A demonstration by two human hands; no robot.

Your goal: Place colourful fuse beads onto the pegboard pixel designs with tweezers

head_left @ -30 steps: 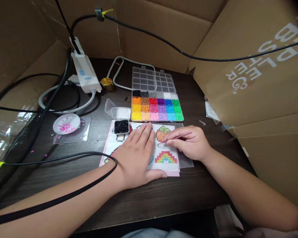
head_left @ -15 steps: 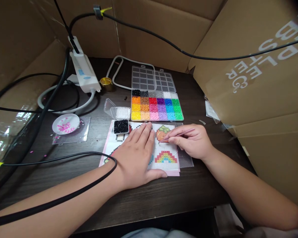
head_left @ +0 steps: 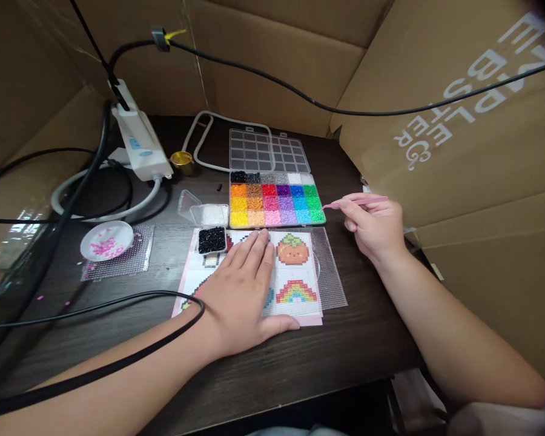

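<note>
My left hand (head_left: 240, 287) lies flat, fingers stretched out, on a sheet of pixel patterns (head_left: 295, 272) that shows an orange fruit and a rainbow. Between the fingers of my right hand (head_left: 375, 221) are pink tweezers (head_left: 356, 201), their tips at the right edge of the bead box (head_left: 277, 225), by the green beads (head_left: 317, 216). That box is sorted by colour and its clear lid (head_left: 267, 151) is folded back. A clear pegboard (head_left: 333, 278) sticks out from under the sheet. Near my left fingertips stands a small tub of black beads (head_left: 212, 240).
A tub of white beads (head_left: 212, 214) stands with its lid up. To the left, a white dish of pink beads (head_left: 106, 240) rests on another pegboard (head_left: 140, 254). A power strip (head_left: 143, 142), a gold cup (head_left: 182, 162) and black cables (head_left: 254, 72) surround the work; one cable crosses my left forearm.
My right hand has moved up and right with the tweezers, from the sheet near the orange fruit to the box's right edge. My left hand stays flat on the sheet. The view has shifted slightly.
</note>
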